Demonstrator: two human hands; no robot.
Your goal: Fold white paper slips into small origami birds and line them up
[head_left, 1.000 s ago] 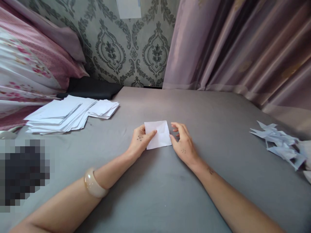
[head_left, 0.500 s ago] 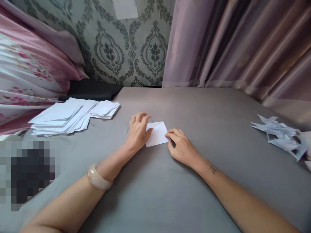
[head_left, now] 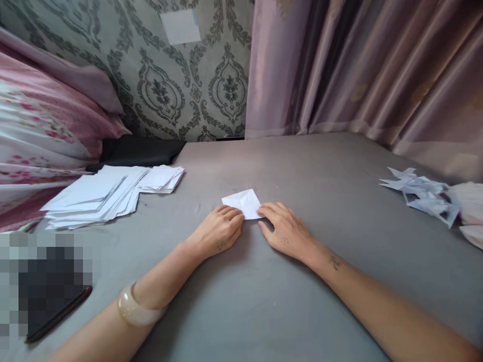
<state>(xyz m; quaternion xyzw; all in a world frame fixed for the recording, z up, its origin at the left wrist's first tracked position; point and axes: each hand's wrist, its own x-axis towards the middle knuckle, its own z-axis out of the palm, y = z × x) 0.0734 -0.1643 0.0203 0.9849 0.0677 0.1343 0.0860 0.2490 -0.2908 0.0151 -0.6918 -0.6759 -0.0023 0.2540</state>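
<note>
A small white sheet of paper (head_left: 247, 202) with crease lines lies on the grey surface in front of me. My left hand (head_left: 219, 230) is closed at its lower left edge, thumb and fingertips together on the paper. At the right corner, the fingers of my right hand (head_left: 286, 230) grip the sheet, the thumb curled below and partly apart from them. The paper's near edge is partly hidden under my left fingers. A pale bangle (head_left: 138, 307) circles my left forearm.
Stacks of white paper (head_left: 90, 193) and smaller sheets (head_left: 160, 178) lie at the left, before a black item (head_left: 141, 151). Folded paper pieces (head_left: 422, 191) sit at the far right beside pale fabric (head_left: 470, 201). A dark, pixelated object (head_left: 53, 291) rests lower left. Curtains hang behind.
My left hand has come down from above the paper's left side to its near edge and closed there. The sheet looks slightly turned. My right hand stays at its corner. The view has shifted slightly.
</note>
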